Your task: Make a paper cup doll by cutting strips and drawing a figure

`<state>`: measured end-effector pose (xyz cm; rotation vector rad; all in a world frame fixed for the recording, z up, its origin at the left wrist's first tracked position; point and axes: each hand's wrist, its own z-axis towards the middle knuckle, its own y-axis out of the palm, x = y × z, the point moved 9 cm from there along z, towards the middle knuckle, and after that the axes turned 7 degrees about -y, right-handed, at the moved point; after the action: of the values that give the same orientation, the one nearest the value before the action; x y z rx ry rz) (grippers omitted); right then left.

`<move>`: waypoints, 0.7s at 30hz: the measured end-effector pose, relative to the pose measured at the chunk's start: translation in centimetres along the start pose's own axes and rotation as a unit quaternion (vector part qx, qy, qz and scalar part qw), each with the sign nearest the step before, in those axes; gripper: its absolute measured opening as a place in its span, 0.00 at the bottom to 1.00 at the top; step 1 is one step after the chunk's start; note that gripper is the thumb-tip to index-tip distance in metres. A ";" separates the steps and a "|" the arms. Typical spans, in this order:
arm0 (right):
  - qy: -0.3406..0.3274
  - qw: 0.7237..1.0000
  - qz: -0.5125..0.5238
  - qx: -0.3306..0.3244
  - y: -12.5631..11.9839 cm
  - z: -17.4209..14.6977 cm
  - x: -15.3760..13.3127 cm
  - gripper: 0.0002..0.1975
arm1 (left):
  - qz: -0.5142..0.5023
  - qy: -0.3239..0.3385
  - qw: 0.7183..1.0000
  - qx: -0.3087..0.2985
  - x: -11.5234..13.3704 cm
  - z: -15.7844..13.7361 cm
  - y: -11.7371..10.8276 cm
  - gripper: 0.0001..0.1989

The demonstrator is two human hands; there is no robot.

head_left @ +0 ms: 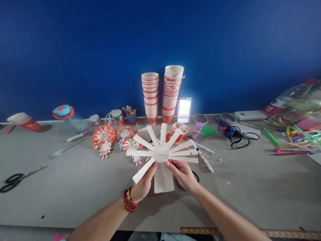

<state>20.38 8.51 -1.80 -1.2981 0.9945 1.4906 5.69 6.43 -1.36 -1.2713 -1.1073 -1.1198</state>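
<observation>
Between both hands is a white paper cup cut into strips [161, 154], its strips fanned out around the round base and one wide flap [163, 180] hanging down. My left hand [143, 183], with a red bead bracelet on the wrist, pinches it at the lower left of the base. On the lower right my right hand [183, 174] grips it, thumb on the front near the flap. The fingers behind the paper are partly hidden. Just beyond it lie paper doll figures with red-and-white fringes [104, 140], one partly covered by the strips.
Two tall stacks of paper cups [150, 97] stand by the blue wall. Scissors [17, 180] lie at left. A marker [206, 161], a corded glue gun [229, 130], a cup of scraps [179, 131] and colourful sticks [298, 139] are to the right.
</observation>
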 end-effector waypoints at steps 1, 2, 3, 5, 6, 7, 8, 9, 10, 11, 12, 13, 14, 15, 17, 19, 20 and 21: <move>0.008 1.000 0.012 0.001 0.0 -0.1 0.3 0.25 | 0.001 0.009 1.000 -0.002 0.2 -0.1 0.1 0.20; 0.017 1.000 0.022 -0.001 0.1 -0.2 0.6 0.25 | 0.006 0.019 1.000 -0.007 0.4 -0.1 0.2 0.20; 0.025 0.999 0.029 -0.002 0.2 -0.3 0.9 0.25 | 0.014 0.029 0.999 -0.011 0.7 -0.1 0.3 0.20; 0.043 0.998 0.035 0.005 0.2 -0.5 1.4 0.25 | 0.036 0.050 0.998 -0.008 1.4 -0.1 0.3 0.19; 0.052 0.998 0.037 0.012 0.1 -0.6 1.6 0.25 | 0.044 0.058 0.997 -0.005 1.7 -0.1 0.2 0.19; 0.062 0.997 0.039 0.022 -0.1 -0.7 1.8 0.26 | 0.047 0.065 0.997 -0.003 2.0 0.0 0.2 0.18; 0.072 0.996 0.043 0.032 -0.2 -0.7 2.0 0.27 | 0.047 0.069 0.997 -0.006 2.2 0.0 0.2 0.18; 0.080 0.995 0.049 0.039 -0.3 -0.7 2.2 0.27 | 0.045 0.068 0.997 -0.014 2.2 0.1 0.3 0.17; 0.084 0.994 0.056 0.041 -0.3 -0.7 2.3 0.28 | 0.040 0.064 0.997 -0.021 2.2 0.2 0.4 0.17; 0.084 0.994 0.063 0.041 -0.3 -0.6 2.4 0.28 | 0.035 0.056 0.997 -0.026 2.0 0.3 0.5 0.17; 0.080 0.994 0.068 0.040 -0.4 -0.5 2.5 0.27 | 0.029 0.046 0.998 -0.029 1.7 0.3 0.6 0.18; 0.074 0.994 0.070 0.038 -0.4 -0.4 2.5 0.27 | 0.022 0.035 0.999 -0.031 1.4 0.4 0.6 0.18; 0.065 0.995 0.070 0.035 -0.5 -0.4 2.4 0.26 | 0.016 0.024 0.999 -0.033 1.0 0.4 0.7 0.19; 0.055 0.996 0.067 0.030 -0.6 -0.3 2.3 0.25 | 0.011 0.014 0.999 -0.037 0.7 0.4 0.8 0.19; 0.035 0.998 0.056 0.023 -0.6 -0.2 2.0 0.24 | 0.009 0.002 0.999 -0.045 0.2 0.4 1.1 0.20; 0.020 0.999 0.039 0.016 -0.7 -0.1 1.7 0.24 | 0.017 0.007 0.999 -0.043 0.1 0.5 1.2 0.19; 0.013 0.999 0.026 0.013 -0.7 -0.1 1.6 0.24 | 0.019 0.013 0.999 -0.038 0.3 0.5 1.1 0.19; 0.006 1.000 0.011 0.008 -0.6 -0.1 1.4 0.24 | 0.016 0.018 0.999 -0.038 0.4 0.5 1.1 0.18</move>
<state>20.95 8.77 -3.23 -1.2901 1.0293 1.4893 6.85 6.94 -1.10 -1.3193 -1.0231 -1.1656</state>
